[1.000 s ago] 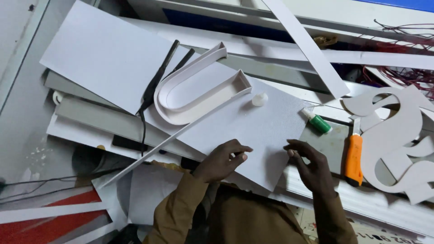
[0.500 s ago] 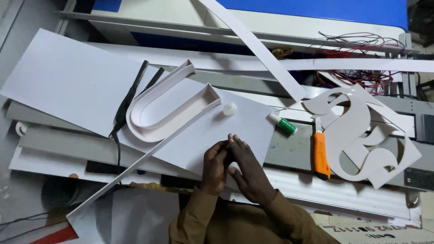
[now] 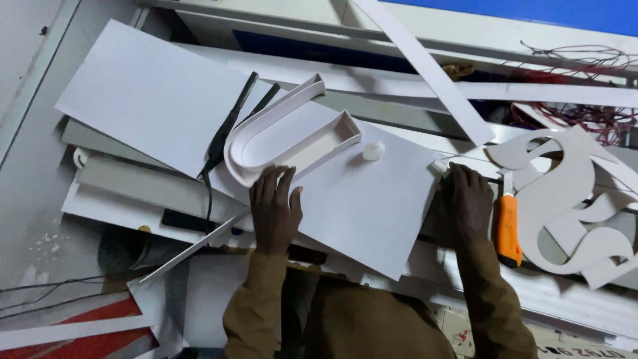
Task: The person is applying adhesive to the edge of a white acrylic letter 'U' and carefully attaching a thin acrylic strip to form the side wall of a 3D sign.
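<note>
Left hand (image 3: 274, 211) flat, fingers spread on white sheet (image 3: 372, 199) beside U-shaped letter (image 3: 286, 136); right hand (image 3: 468, 203) possibly closed over something at sheet's edge. Sheet overhangs, may slip.

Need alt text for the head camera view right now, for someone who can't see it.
A person's left hand rests flat by a white U-shaped channel piece on a white sheet, while the right hand covers something beside an orange utility knife. White cut-out shapes lie at right.
</note>
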